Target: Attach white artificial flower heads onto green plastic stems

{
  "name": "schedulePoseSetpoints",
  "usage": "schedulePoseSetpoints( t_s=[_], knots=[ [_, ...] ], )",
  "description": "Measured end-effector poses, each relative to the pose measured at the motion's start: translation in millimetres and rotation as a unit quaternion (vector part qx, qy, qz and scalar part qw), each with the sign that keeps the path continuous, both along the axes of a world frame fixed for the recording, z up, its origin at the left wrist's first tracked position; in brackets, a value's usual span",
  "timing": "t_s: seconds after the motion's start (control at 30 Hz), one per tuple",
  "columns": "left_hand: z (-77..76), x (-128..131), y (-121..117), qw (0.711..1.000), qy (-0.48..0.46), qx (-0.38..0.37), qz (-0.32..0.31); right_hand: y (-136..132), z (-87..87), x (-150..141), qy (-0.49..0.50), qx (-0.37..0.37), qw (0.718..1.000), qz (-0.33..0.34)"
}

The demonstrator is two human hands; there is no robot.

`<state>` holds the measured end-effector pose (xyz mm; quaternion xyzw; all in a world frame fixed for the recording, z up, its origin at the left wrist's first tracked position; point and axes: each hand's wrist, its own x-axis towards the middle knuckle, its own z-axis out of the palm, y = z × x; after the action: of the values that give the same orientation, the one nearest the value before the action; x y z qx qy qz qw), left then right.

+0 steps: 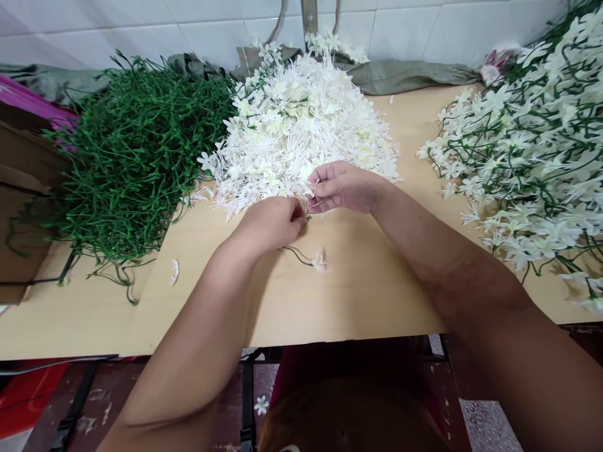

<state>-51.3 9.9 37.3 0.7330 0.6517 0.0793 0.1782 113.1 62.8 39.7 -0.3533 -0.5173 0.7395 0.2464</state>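
My left hand (276,221) is closed, knuckles up, around a thin green artificial flower stem (299,256). One end of the stem comes out below the hand with a white flower (319,260) on it, close to the tabletop. Facing it at the fingertips is my right hand (347,189), its thumb and forefinger pinched together on a small white piece, probably a flower part, mostly hidden by the fingers. Just behind both hands rises a heap of loose white petals and blossoms (301,125).
A dense pile of green stems (146,157) lies at the left beside a cardboard box (23,213). Stemmed white flowers (532,144) are heaped at the right. A loose white piece (174,272) rests on the wooden tabletop (377,301). The tiled wall (211,44) stands behind.
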Motion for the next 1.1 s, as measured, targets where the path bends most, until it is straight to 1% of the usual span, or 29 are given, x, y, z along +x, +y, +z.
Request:
schedulePoseSetpoints(
  t_s=[0.07,0.13,0.23,0.3,0.37,0.43,0.5,0.53,0.63,0.73,0.9,1.1],
  knots=[
    [-0.2,-12,2,1.000,-0.004,0.004,-0.002,-1,-1.9,-1,-0.008,-0.001,1.000,0.026],
    [-1.6,-23,3,1.000,-0.018,0.010,-0.005,-1,-3.8,-2,-0.021,0.010,0.999,0.035],
    [-5.0,-30,6,0.998,-0.067,0.003,0.008,2,-5.6,-2,-0.041,0.043,0.998,-0.005],
    [-7.4,-29,8,0.991,-0.131,-0.006,0.015,3,-6.0,-2,-0.039,0.056,0.997,-0.040],
    [-9.5,-25,9,0.973,-0.230,-0.013,0.027,4,-6.0,-3,-0.023,0.052,0.997,-0.056],
    [-10.6,-21,11,0.940,-0.338,-0.023,0.045,3,-5.9,-3,0.002,0.039,0.998,-0.057],
    [-10.7,-19,13,0.908,-0.412,-0.030,0.066,1,-5.7,-4,0.024,0.030,0.997,-0.062],
    [-10.5,-18,13,0.898,-0.433,-0.031,0.075,1,-5.7,-5,0.033,0.026,0.997,-0.069],
    [-10.0,-18,16,0.877,-0.468,-0.022,0.106,1,-6.3,-6,0.047,0.007,0.994,-0.099],
    [-11.4,-18,18,0.854,-0.506,-0.013,0.120,3,-8.8,-8,0.060,-0.012,0.992,-0.109],
    [-18.4,-18,20,0.809,-0.575,-0.037,0.116,5,-17.9,-11,0.094,-0.014,0.992,-0.087],
    [-23.2,-16,21,0.770,-0.621,-0.059,0.135,9,-28.8,-8,0.130,-0.001,0.989,-0.064]
  ],
)
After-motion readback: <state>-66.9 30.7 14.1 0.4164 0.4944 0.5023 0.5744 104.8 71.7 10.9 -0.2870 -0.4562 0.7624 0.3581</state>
